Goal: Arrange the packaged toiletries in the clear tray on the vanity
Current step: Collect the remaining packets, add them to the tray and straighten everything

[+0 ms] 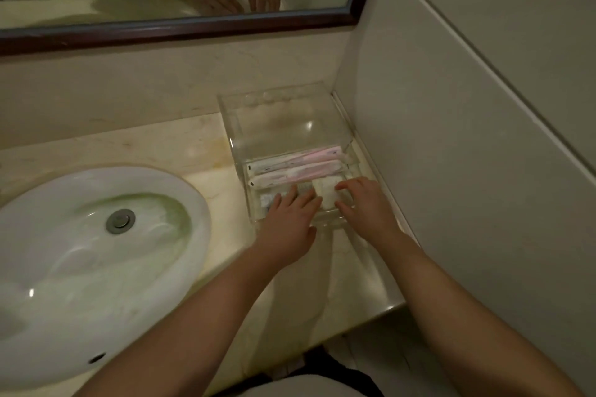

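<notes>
A clear acrylic tray (238, 138) stands on the vanity in the corner by the right wall. Two long pink-and-white packets (300, 159) lie across its middle. In front of them lie small white packets (325, 192) and a bluish-white sachet (267, 201). My left hand (290, 219) rests flat in the tray's front part, fingers spread over the small packets. My right hand (364, 206) is beside it, fingertips touching the white packets. Neither hand grips anything that I can see. The tray's back half holds nothing.
A white oval sink (80, 251) with a metal drain (120, 221) fills the left. A dark-framed mirror (193, 27) hangs above the backsplash. The tiled wall (451, 138) stands close on the right. The counter edge (387, 306) is near me.
</notes>
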Available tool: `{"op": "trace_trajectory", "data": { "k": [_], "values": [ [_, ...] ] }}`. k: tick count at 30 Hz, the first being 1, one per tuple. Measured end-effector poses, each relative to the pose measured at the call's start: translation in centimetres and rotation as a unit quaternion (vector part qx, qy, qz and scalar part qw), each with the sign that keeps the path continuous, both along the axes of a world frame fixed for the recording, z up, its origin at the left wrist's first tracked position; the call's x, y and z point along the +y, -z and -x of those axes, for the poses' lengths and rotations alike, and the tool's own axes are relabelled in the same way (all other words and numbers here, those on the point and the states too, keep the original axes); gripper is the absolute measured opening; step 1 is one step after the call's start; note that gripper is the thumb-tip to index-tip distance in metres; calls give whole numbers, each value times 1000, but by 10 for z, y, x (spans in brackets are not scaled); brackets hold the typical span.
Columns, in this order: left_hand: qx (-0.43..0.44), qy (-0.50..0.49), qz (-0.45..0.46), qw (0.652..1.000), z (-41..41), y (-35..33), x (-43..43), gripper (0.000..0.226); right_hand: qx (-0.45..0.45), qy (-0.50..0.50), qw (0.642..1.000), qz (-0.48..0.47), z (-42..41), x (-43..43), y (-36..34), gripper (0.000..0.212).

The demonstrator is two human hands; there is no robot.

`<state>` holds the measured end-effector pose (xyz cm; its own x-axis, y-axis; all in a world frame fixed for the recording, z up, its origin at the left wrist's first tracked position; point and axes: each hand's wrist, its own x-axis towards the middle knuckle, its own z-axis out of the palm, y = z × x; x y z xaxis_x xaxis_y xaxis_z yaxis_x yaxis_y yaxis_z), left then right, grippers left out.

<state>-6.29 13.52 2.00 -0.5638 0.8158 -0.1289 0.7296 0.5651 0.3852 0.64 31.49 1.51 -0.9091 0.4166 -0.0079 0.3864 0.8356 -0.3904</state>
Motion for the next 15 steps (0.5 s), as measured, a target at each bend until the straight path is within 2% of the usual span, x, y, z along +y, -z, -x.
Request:
{"op": "trace_trajectory", "data": {
  "k": [3, 5, 8, 12, 15],
  "values": [
    [-1, -39, -69, 997, 5, -6, -25, 61, 41, 21, 999, 13, 3, -29, -7, 30],
    [-19, -105, -142, 984, 7, -9, -46, 53, 64, -3, 997, 40, 12, -57, -9, 28],
    [-48, -260, -204, 943, 9, -16, -96, 43, 68, -78, 990, 95, 36, -116, -9, 30],
    [0, -451, -191, 872, 8, -23, -200, 39, 52, -208, 964, 158, 69, -209, -10, 34],
    [17, -543, -185, 819, -2, -34, -283, 39, 43, -268, 944, 187, 83, -271, -14, 36]
  ]
}}
